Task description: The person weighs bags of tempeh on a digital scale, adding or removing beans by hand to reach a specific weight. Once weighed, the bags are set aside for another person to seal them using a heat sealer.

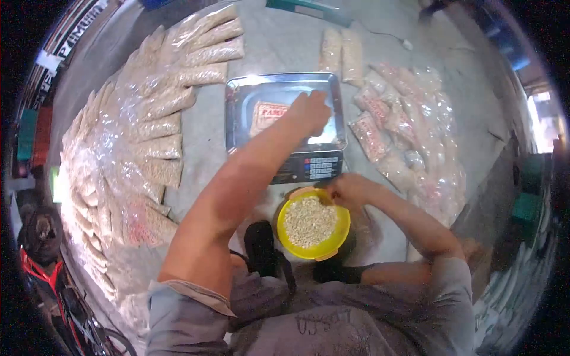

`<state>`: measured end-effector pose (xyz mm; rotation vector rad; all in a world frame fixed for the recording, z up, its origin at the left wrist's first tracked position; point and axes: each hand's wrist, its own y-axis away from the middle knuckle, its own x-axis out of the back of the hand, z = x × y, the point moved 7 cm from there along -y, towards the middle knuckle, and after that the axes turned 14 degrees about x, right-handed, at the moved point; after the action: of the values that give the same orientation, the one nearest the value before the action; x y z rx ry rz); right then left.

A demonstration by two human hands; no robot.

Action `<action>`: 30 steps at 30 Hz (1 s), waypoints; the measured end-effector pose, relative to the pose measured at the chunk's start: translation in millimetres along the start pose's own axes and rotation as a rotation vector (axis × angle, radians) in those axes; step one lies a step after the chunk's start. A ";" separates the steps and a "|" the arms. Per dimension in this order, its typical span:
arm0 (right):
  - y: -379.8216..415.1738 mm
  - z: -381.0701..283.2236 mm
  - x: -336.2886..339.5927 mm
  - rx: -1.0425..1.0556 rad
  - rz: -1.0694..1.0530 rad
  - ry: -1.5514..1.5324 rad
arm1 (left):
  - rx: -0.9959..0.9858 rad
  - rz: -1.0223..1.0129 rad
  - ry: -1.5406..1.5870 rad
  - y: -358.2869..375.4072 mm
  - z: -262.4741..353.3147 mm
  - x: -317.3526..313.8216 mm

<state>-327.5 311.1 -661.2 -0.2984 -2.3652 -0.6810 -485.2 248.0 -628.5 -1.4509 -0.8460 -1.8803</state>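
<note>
A digital scale with a steel tray [237, 133] lies on the floor in front of me. On its tray rests a clear bag with red print [262, 114], filled with pale pieces. My left hand [312, 111] is over the right half of the tray with its fingers closed; whatever they hold is hidden. Between my feet sits a yellow bowl [284, 236] with pale, nut-like pieces [310, 221] inside. At the bowl's upper right rim, my right hand [350, 191] has its fingers curled over the edge.
Many filled clear bags [160, 107] lie overlapping in a curved row on the left. More filled bags [421, 130] are heaped at the right. Two long bags [351, 56] lie beyond the scale. A red and black machine [44, 267] stands at the lower left.
</note>
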 end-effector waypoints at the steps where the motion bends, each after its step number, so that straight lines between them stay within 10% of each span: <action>1: 6.9 38.3 -10.8 0.023 0.096 -0.029 | 0.056 0.000 -0.170 -2.4 1.5 2.1; 9: 120.0 200.9 29.6 -0.678 0.521 0.254 | 0.098 -0.044 -0.056 14.1 -43.1 44.1; 13: 136.5 302.2 -28.7 -0.673 0.217 0.316 | 0.252 -0.059 -0.029 63.3 -97.1 95.6; 15: 134.0 259.7 -11.6 -0.507 0.500 0.361 | 0.085 0.215 -0.027 113.5 -119.4 133.9; 22: 149.4 348.9 -47.2 -0.356 0.692 0.051 | 0.408 0.379 0.169 299.3 -141.2 189.8; 26: 161.9 383.0 -52.3 -0.069 0.795 -0.175 | 0.712 0.351 0.375 365.4 -172.4 148.8; 28: 172.2 373.7 -19.8 -0.357 0.628 0.268 | 0.824 0.377 0.407 395.2 -204.8 107.4; 30: 170.5 373.4 -10.9 -0.339 0.757 -0.260 | 1.016 0.214 0.329 427.0 -245.0 54.5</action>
<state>-452.4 656.4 -845.1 -1.4105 -2.1015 -0.6785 -305.1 -210.0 -572.3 -0.5517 -1.1663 -1.1542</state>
